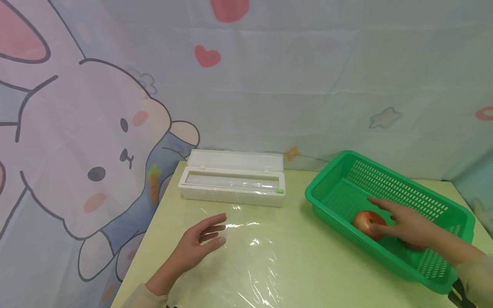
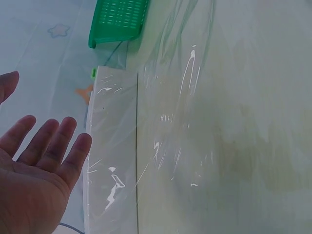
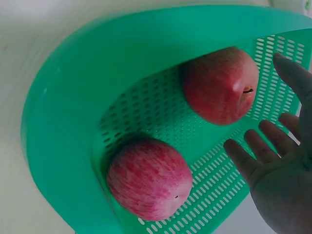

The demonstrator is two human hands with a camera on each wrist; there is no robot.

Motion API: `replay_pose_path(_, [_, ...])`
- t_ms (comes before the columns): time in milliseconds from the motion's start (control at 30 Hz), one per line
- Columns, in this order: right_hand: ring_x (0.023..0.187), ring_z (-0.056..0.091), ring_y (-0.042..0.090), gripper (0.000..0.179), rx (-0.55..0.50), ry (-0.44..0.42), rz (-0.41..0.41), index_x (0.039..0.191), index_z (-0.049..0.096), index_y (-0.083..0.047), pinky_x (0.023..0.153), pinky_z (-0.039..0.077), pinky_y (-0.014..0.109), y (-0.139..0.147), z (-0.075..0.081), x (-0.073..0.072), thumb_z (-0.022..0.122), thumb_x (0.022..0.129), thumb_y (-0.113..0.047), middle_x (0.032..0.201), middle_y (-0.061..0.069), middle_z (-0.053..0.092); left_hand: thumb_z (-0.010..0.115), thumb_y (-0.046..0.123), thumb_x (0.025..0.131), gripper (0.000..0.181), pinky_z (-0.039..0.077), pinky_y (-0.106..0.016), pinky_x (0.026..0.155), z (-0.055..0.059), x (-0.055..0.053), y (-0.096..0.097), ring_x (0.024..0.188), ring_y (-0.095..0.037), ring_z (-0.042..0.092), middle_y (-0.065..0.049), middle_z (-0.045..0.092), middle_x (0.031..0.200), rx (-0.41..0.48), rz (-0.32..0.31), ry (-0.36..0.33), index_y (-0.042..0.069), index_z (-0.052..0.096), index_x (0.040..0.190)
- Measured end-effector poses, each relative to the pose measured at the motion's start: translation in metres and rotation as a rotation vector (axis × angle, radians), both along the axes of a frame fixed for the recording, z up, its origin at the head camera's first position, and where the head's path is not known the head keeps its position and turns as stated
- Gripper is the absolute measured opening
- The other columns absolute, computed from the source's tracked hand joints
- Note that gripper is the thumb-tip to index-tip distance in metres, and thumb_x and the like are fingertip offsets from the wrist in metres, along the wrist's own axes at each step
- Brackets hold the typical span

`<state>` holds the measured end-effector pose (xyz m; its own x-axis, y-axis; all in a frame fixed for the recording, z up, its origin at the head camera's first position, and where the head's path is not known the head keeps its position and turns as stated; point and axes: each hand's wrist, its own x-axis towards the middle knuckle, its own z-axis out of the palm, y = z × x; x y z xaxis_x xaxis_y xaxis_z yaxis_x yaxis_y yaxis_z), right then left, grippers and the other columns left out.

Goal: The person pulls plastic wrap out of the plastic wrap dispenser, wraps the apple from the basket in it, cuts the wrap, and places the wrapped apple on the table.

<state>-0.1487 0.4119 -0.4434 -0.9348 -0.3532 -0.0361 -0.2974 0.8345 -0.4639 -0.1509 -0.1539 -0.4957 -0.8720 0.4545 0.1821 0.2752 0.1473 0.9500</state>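
Observation:
Two red apples lie in the green plastic basket (image 1: 385,171); the right wrist view shows one apple (image 3: 222,87) near my fingers and another apple (image 3: 150,179) at the basket's near end. My right hand (image 1: 410,224) reaches over the basket with fingers and thumb spread about the first apple, apart from it in the wrist view. My left hand (image 1: 198,246) hovers above a sheet of clear plastic wrap (image 1: 254,265), fingers relaxed and holding nothing. Behind that hand sits a white cling wrap dispenser (image 1: 233,196), its lid raised and a roll inside; the wrap stretches from it toward me.
Everything stands on a pale yellow table (image 1: 316,261). A curtain (image 1: 289,85) printed with a rabbit and hearts hangs right behind it. The dispenser has a small green slider (image 1: 280,191) at its right end.

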Motion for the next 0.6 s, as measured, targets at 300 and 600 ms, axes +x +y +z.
replay_pose_path(300, [0.131, 0.051, 0.063, 0.087, 0.047, -0.060, 0.024, 0.153, 0.044, 0.013, 0.097, 0.052, 0.069, 0.004, -0.008, -0.006, 0.087, 0.090, -0.029, 0.149, 0.041, 0.049, 0.072, 0.010, 0.102, 0.055, 0.050, -0.056, 0.112, -0.006, 0.003, 0.004, 0.136, -0.048, 0.059, -0.014, 0.056, 0.156, 0.009, -0.023, -0.025, 0.004, 0.054, 0.154])
replay_pose_path(600, [0.124, 0.061, 0.056, 0.082, 0.142, -0.082, 0.047, 0.147, 0.049, 0.016, 0.092, 0.057, 0.061, 0.005, -0.010, -0.012, 0.088, 0.089, -0.028, 0.141, 0.037, 0.058, 0.072, 0.012, 0.103, 0.056, 0.048, -0.056, 0.114, -0.008, 0.005, 0.003, 0.137, -0.047, 0.058, -0.017, 0.056, 0.157, -0.009, -0.016, -0.064, 0.003, 0.054, 0.154])
